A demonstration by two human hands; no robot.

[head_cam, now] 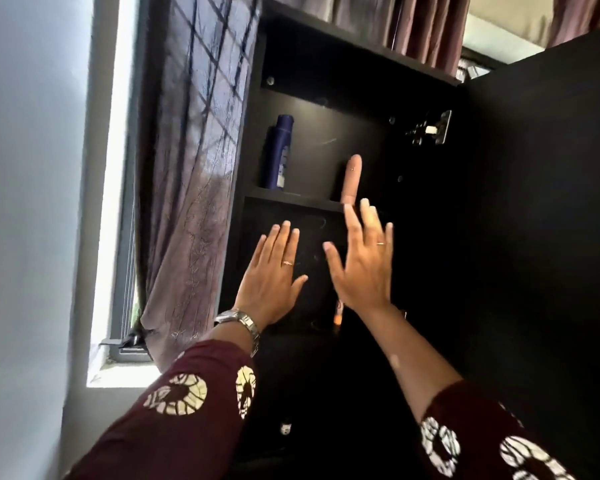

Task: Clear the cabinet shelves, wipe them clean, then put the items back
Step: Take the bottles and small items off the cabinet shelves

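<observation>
A tall black cabinet (257, 140) stands open in front of me. On its upper shelf (291, 198) a dark blue bottle (278, 152) stands at the left and a tan tube (351, 178) stands at the right. My left hand (274, 275) is raised in front of the compartment below that shelf, fingers straight and empty. My right hand (364, 261) is raised beside it, fingers spread, its tips just under the tan tube and holding nothing. A small orange item (338, 317) shows lower down between my wrists, mostly hidden.
The open cabinet door (533, 237) fills the right side, with its hinge (430, 128) at the top. A mauve curtain (191, 188) hangs left of the cabinet beside a window (118, 202) and its sill (122, 374). A small white-capped item (285, 428) sits low in the dark cabinet.
</observation>
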